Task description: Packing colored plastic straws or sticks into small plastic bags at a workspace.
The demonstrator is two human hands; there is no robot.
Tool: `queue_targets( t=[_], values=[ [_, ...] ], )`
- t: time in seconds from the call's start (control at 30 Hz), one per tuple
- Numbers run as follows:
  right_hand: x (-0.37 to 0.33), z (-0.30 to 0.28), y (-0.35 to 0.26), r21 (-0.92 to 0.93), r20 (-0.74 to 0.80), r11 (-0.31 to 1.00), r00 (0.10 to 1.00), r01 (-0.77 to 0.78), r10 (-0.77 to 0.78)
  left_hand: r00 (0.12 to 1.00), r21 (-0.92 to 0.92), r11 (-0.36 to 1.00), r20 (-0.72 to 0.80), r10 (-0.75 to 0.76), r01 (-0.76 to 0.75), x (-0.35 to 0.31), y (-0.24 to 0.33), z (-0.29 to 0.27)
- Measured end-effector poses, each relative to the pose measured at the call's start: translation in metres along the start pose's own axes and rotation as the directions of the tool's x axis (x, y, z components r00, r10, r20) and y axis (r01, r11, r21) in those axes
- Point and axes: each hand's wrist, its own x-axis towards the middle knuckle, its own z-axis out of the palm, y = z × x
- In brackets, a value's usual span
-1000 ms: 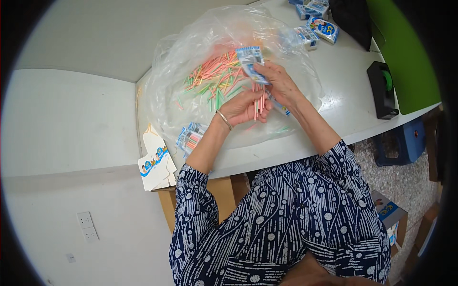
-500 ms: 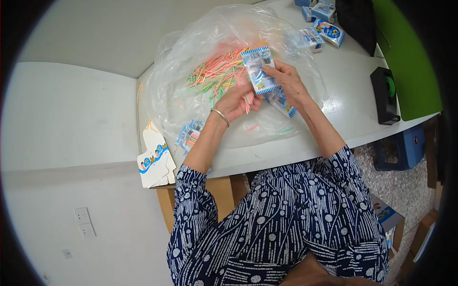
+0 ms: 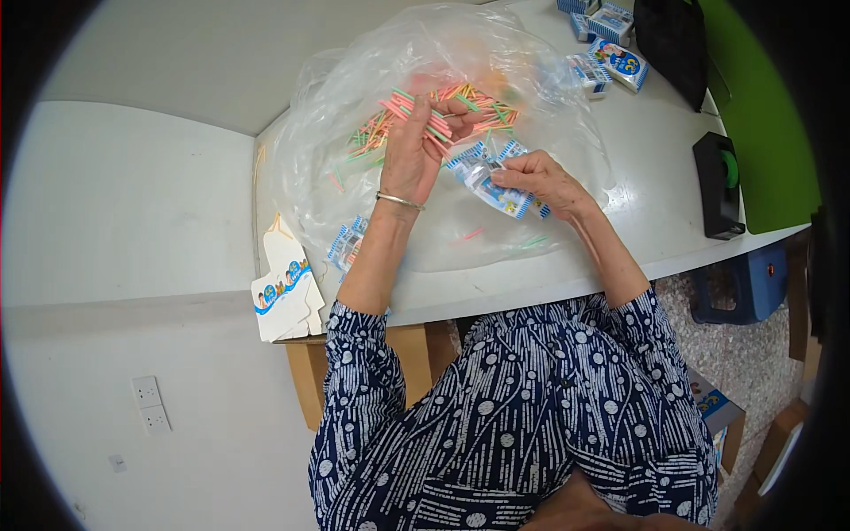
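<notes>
In my left hand [image 3: 409,164], which is closed, lies a bunch of thin pink and green sticks [image 3: 436,126] that poke out past the fingers. Under and beyond it a loose heap of the same sticks [image 3: 498,108], pink, green and yellow, lies on a large clear plastic bag [image 3: 323,133]. My right hand [image 3: 547,186] pinches a small blue-and-white packet [image 3: 485,188] between thumb and fingers. At least one more such packet sits just behind it, partly covered. What the packet holds is hard to make out.
Filled packets [image 3: 343,242] lie by my left forearm, beside a flattened white carton [image 3: 288,288]. Small boxes [image 3: 620,64] are grouped at the far right near a black bag [image 3: 670,44]. A black tape dispenser [image 3: 715,190] stands at the table's right, with a blue stool [image 3: 744,283] below.
My left hand has risen away from the packet, turned, and now shows its bunch of sticks over the heap. My right hand has lowered the packet and tilted it.
</notes>
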Motion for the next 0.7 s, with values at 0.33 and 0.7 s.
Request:
queue_targets(
  t=[0.33, 0.7],
  values=[
    [-0.005, -0.001, 0.002, 0.093, 0.061, 0.994, 0.997, -0.058, 0.053, 1.000, 0.176, 0.984, -0.024, 0.014, -0.010, -0.014, -0.011, 0.017],
    [-0.007, 0.004, 0.001, 0.076, 0.032, 0.997, 0.999, 0.011, -0.014, 0.988, 0.406, 0.907, 0.057, -0.146, 0.110, -0.031, -0.019, 0.010]
  ],
)
